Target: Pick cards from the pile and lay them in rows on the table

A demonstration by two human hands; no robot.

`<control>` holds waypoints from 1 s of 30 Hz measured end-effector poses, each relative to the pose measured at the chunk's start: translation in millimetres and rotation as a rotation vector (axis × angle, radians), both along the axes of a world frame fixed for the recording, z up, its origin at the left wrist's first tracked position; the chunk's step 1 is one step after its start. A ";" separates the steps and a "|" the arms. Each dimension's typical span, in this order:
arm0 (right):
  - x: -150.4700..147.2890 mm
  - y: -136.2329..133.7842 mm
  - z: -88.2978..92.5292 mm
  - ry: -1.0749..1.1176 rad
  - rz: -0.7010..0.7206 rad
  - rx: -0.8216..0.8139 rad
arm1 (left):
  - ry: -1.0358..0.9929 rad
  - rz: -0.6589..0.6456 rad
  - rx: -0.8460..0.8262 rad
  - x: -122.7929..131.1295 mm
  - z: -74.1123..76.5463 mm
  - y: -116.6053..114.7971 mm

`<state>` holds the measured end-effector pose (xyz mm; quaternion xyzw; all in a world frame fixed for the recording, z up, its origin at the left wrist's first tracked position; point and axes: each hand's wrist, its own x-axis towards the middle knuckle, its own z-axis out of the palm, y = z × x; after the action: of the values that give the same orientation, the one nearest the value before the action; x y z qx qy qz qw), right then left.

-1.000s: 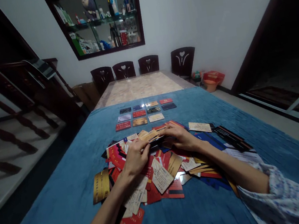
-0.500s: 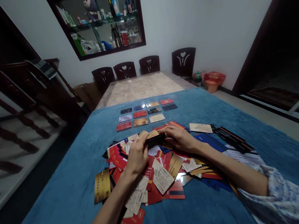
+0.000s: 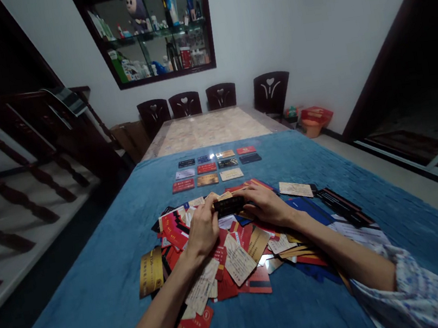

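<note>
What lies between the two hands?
In the head view, a dark card spans the gap, its ends gripped by the left hand and the right hand, above the card pile.

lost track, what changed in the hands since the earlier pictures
A second ago a pale card lay uppermost between the left hand and right hand; now a dark card sits there, pinched at its ends by both. The hands barely shifted above the card pile. The laid-out rows beyond and the blue cloth stayed as they were.

White wall (image 3: 282, 12), dark chairs (image 3: 221, 95), dim light
</note>
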<state>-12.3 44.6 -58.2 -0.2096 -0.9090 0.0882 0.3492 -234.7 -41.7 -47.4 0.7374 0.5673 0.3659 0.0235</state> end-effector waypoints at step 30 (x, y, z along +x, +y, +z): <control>0.4 -5.4 12.5 -0.092 -0.072 0.215 | 0.017 -0.084 -0.018 -3.3 -1.1 -2.3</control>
<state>-11.9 39.2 -45.7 -0.2073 -0.9202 -0.0320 0.3304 -238.0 -44.0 -48.5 0.7635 0.5392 0.3531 0.0405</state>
